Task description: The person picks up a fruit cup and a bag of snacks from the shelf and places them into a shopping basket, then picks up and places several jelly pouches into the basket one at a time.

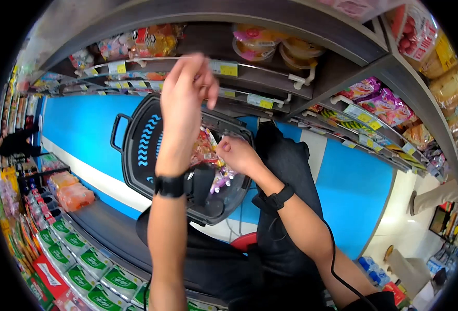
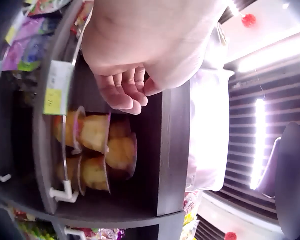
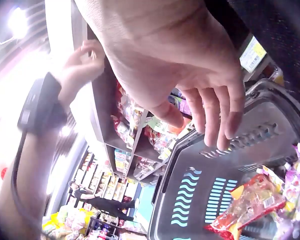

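Note:
My left hand (image 1: pixel 185 96) is raised at the edge of a dark shelf, its fingers bent and holding nothing. In the left wrist view, this hand (image 2: pixel 142 50) is beside clear cups of yellow food (image 2: pixel 94 134), apart from them. Over the black basket (image 1: pixel 130 173) hangs my right hand (image 1: pixel 241 157), empty, with fingers loosely bent in the right wrist view. Inside the basket lie a red and clear snack packet (image 3: pixel 252 202) and a purple and white one (image 3: pixel 292 192); neither hand touches them in the right wrist view.
Price tags line the shelf rail (image 1: pixel 161 62), with bagged snacks (image 1: pixel 154 41) on the left and more packets (image 1: pixel 382 101) on the right. Green and white packs (image 1: pixel 91 262) stand at lower left. A person in dark clothes (image 1: pixel 19 142) is at far left.

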A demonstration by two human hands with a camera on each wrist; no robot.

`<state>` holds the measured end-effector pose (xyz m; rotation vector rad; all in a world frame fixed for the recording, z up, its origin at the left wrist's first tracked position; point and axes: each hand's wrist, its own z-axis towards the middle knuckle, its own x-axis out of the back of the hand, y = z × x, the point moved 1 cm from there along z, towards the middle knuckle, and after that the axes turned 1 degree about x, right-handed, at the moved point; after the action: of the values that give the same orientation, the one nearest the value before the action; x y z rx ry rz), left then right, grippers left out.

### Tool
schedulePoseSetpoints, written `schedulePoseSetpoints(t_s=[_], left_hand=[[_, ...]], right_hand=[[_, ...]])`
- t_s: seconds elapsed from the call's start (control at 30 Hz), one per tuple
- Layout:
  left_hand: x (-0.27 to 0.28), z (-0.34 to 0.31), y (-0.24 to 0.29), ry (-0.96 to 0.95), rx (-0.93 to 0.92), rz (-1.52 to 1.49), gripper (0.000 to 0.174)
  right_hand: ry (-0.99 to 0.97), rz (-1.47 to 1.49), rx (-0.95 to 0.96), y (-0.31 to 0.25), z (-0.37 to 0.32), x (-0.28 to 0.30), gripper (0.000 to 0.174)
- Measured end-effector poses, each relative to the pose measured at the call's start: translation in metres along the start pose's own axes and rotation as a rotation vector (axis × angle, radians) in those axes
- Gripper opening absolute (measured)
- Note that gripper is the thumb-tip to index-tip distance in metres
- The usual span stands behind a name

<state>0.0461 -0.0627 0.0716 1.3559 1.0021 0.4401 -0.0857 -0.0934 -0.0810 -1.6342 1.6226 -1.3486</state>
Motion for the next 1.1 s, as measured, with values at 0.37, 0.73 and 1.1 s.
schedulePoseSetpoints(t_s=[0.37, 0.73, 1.1], left_hand=[[0.181, -0.127, -0.121, 0.303, 0.489, 0.035, 0.018], [0.252, -0.160, -0.180, 0.215, 0.348, 0.291, 0.015], [0.193, -0.161, -0.144, 0.044, 0.101, 0.747, 0.020]], right_hand=[[-0.147, 0.269, 0.023, 0.000, 0.008, -0.038, 0.033], [-0.199, -0.447, 0.474, 0.077, 0.053, -0.205, 0.020], [-0.311, -0.722, 0.174, 0.175, 0.111, -0.196, 0.024]])
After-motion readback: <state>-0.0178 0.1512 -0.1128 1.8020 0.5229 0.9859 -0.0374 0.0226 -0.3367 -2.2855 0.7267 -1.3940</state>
